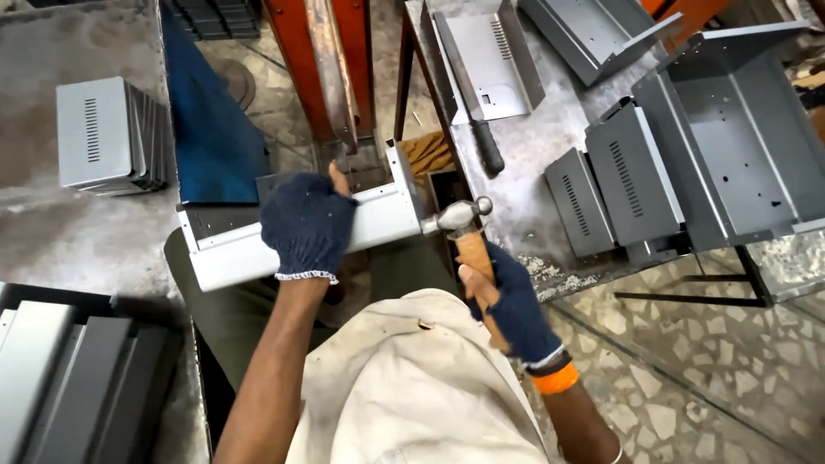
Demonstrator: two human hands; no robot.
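The bent grey sheet-metal panel (378, 219) lies crosswise in front of the person, and the left hand (308, 225), in a dark knit glove, is clamped over its middle, pinning it down. At three o'clock from that hand, the ball-peen hammer (460, 219) has its steel head right against the panel's upturned right end; the right hand (511, 305) is wrapped tight round the wooden handle. By the look of it, the work on this piece is mid-way: that flange is being knocked into shape and isn't finished. Out at two o'clock, formed grey vented covers (614, 189) stand on the counter (524, 185) beside an open box shell (730, 129). At ten o'clock, another stack of covers (107, 133) waits.
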